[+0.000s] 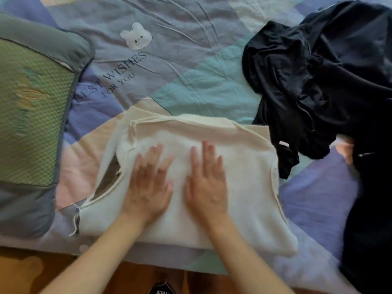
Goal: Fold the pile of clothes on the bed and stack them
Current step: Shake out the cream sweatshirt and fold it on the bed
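Your left hand (148, 185) and right hand (206, 183) lie flat, fingers straight, side by side on the cream garment (244, 166), pale, soft and folded square beneath your palms on the bed (191, 85), the crumpled black clothes (318, 81) heaped just right of them.

The dark clothes pile (331, 85) runs off the right edge; right of it, nothing shows. Left of it, both hands (148, 183) blur, and the pillow (31, 115) is cropped.
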